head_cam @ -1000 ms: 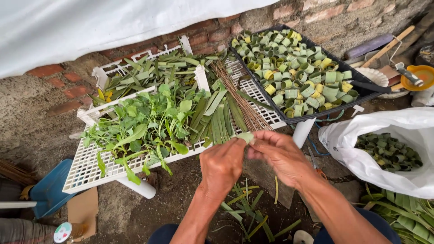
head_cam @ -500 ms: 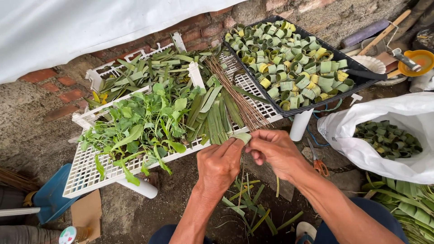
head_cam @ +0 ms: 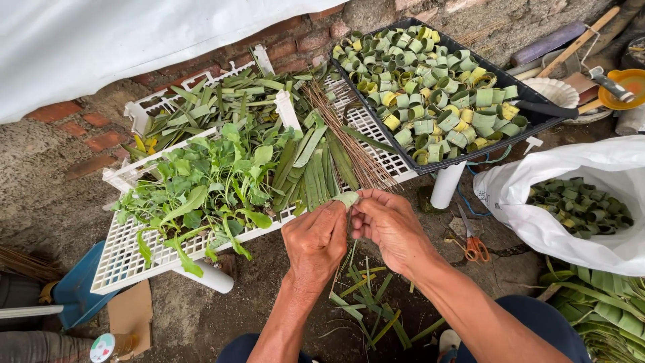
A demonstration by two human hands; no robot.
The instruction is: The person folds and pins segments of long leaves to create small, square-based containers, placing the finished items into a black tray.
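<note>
Nearest the camera, at about six o'clock, cut green leaf scraps (head_cam: 366,306) lie scattered on the bare dirt ground (head_cam: 269,282) between the person's forearms. Just above them, at the centre, the left hand (head_cam: 316,243) and the right hand (head_cam: 388,228) meet, fingertips pressed together, both pinching a short pale green leaf strip (head_cam: 347,199) that stands up between them. At three o'clock from the hands, a pair of orange-handled scissors (head_cam: 474,243) lies on the ground, and beyond it an open white plastic bag (head_cam: 537,222) holds rolled green leaf rings. At nine to ten o'clock, a white perforated plastic crate (head_cam: 127,252), turned over as a surface on white tube legs, carries a heap of loose leafy green sprigs (head_cam: 208,185), a row of flat green leaf strips (head_cam: 312,168) and a bundle of thin brown sticks (head_cam: 349,144). Farther off, at one o'clock, a black plastic tray (head_cam: 537,121) is filled with green and yellow rolled leaf rings (head_cam: 430,87). Farthest, at eleven o'clock, a white sheet (head_cam: 121,40) hangs over a red brick wall (head_cam: 60,111).
</note>
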